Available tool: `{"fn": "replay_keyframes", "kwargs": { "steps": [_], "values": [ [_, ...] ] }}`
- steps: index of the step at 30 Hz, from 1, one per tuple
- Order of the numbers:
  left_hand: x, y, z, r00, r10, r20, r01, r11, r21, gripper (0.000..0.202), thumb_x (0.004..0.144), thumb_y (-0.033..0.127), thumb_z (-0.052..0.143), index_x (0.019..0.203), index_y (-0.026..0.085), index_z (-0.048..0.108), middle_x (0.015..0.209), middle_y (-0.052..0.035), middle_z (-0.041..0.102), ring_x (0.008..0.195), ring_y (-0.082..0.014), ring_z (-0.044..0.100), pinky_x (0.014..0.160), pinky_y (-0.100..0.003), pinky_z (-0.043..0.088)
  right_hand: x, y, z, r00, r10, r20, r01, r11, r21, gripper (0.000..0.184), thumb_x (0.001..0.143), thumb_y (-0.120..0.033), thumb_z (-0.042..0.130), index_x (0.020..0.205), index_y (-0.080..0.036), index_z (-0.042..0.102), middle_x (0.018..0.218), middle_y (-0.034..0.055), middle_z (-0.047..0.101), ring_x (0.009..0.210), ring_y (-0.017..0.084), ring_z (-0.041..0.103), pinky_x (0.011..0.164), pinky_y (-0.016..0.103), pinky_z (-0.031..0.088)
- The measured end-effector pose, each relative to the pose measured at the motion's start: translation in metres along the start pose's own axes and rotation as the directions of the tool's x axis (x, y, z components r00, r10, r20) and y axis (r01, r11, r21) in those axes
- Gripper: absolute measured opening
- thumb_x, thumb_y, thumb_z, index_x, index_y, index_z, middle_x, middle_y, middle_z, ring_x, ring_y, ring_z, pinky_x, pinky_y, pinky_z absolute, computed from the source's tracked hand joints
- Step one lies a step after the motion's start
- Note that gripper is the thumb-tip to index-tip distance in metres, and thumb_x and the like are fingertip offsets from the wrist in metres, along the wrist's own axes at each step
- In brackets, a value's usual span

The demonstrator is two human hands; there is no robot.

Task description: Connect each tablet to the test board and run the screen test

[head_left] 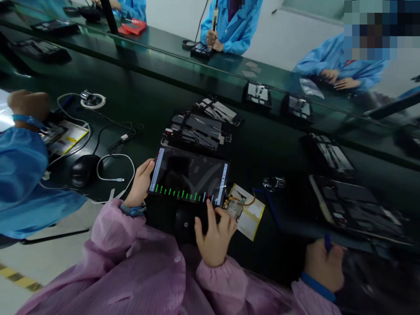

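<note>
My left hand (139, 183) grips the left edge of a lit tablet screen (188, 175), thumb on the edge. Green text runs along the screen's near side, with pale bars at both ends. My right hand (215, 236) has its fingers apart, the index fingertip at the screen's near right edge; it holds nothing. Beside that hand lies a circuit board on a white, yellow-edged battery pack (251, 214), partly under the screen's corner. A black HP mouse (185, 224) sits just below the screen.
Opened tablet housings (200, 129) lie behind the screen, and more (357, 205) at right. At left are a black mouse (83, 169) and a white cable (134, 164). A co-worker's hand (324, 264) holds something blue at right; another co-worker's hand (29, 105) is at left.
</note>
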State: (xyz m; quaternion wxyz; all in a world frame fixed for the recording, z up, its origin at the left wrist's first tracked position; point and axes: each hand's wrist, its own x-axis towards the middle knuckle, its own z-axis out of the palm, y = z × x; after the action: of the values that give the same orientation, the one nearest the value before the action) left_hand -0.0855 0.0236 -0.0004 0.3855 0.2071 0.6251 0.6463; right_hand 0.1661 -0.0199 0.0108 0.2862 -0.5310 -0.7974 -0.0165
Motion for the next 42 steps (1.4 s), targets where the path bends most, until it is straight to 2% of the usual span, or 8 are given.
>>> {"fn": "replay_keyframes", "kwargs": {
  "steps": [5,10,15,19,22,25,30,42],
  "values": [
    [0.001,-0.002,0.0,1.0,0.016,0.019,-0.016,1.0,-0.001,0.037,0.074,0.051,0.067,0.096,0.021,0.069,0.083,-0.0015,0.066,0.074,-0.0151,0.059,0.066,-0.023,0.046,-0.007,-0.028,0.017,0.987,0.021,0.158,-0.018,1.0,-0.021,0.053,0.084,-0.047,0.054,0.13,-0.019,0.053,0.097,0.0099,0.048,0.096,0.026,0.041,0.088,0.05,0.035],
    [0.005,-0.008,-0.002,0.998,0.002,-0.063,-0.001,1.0,0.007,0.039,0.072,0.05,0.07,0.096,0.02,0.068,0.087,-0.0017,0.066,0.081,-0.016,0.061,0.072,-0.024,0.048,0.001,-0.046,0.019,0.98,-0.007,0.198,0.004,1.0,0.012,0.05,0.087,-0.046,0.05,0.13,-0.021,0.054,0.095,0.0077,0.047,0.096,0.024,0.039,0.095,0.051,0.031],
    [0.006,-0.009,-0.004,1.0,0.014,0.009,-0.014,1.0,0.004,0.036,0.075,0.051,0.066,0.093,0.02,0.068,0.083,-0.0018,0.065,0.074,-0.0153,0.06,0.065,-0.024,0.047,0.003,-0.056,0.023,0.977,-0.023,0.212,0.015,0.999,0.043,0.051,0.087,-0.047,0.048,0.13,-0.021,0.053,0.095,0.0075,0.047,0.097,0.023,0.039,0.097,0.051,0.03],
    [0.005,-0.008,-0.003,0.999,0.017,-0.029,-0.016,1.0,0.011,0.037,0.074,0.051,0.068,0.095,0.02,0.068,0.082,-0.0016,0.065,0.074,-0.015,0.059,0.064,-0.024,0.047,-0.001,-0.056,0.024,0.981,-0.046,0.191,0.034,0.997,0.066,0.051,0.087,-0.046,0.05,0.131,-0.021,0.052,0.096,0.0075,0.047,0.098,0.023,0.039,0.098,0.051,0.029],
    [0.006,-0.008,-0.003,1.0,0.023,-0.003,-0.023,1.0,0.018,0.037,0.075,0.051,0.066,0.095,0.02,0.068,0.079,-0.0013,0.064,0.071,-0.015,0.058,0.062,-0.024,0.047,-0.006,-0.047,0.02,0.993,-0.043,0.109,0.033,0.996,0.088,0.051,0.087,-0.042,0.051,0.132,-0.017,0.051,0.096,0.0078,0.048,0.098,0.023,0.04,0.098,0.049,0.03],
    [0.007,-0.008,-0.003,1.0,0.021,0.006,-0.021,1.0,0.017,0.036,0.075,0.051,0.066,0.094,0.02,0.068,0.076,-0.0011,0.063,0.069,-0.0148,0.058,0.06,-0.024,0.046,-0.012,-0.031,0.015,0.998,0.042,0.053,-0.044,0.999,0.028,0.053,0.087,-0.04,0.049,0.133,-0.014,0.048,0.095,0.0089,0.049,0.097,0.024,0.041,0.095,0.048,0.032],
    [0.007,-0.008,-0.003,1.0,0.014,0.021,-0.013,1.0,-0.003,0.036,0.075,0.051,0.066,0.094,0.021,0.068,0.08,-0.0013,0.065,0.069,-0.015,0.059,0.061,-0.025,0.047,-0.013,-0.016,0.016,0.985,0.159,0.067,-0.151,0.982,-0.11,0.055,0.088,-0.044,0.048,0.134,-0.013,0.048,0.096,0.0108,0.051,0.098,0.027,0.041,0.09,0.048,0.034],
    [0.004,-0.004,-0.002,1.0,0.013,0.008,-0.013,1.0,0.019,0.036,0.076,0.051,0.065,0.096,0.021,0.068,0.084,-0.0025,0.066,0.075,-0.0164,0.06,0.065,-0.025,0.048,-0.011,-0.037,0.021,0.986,0.042,0.161,-0.042,0.999,-0.005,0.049,0.088,-0.041,0.048,0.131,-0.016,0.052,0.095,0.0088,0.049,0.097,0.023,0.041,0.097,0.05,0.031]
  ]
}}
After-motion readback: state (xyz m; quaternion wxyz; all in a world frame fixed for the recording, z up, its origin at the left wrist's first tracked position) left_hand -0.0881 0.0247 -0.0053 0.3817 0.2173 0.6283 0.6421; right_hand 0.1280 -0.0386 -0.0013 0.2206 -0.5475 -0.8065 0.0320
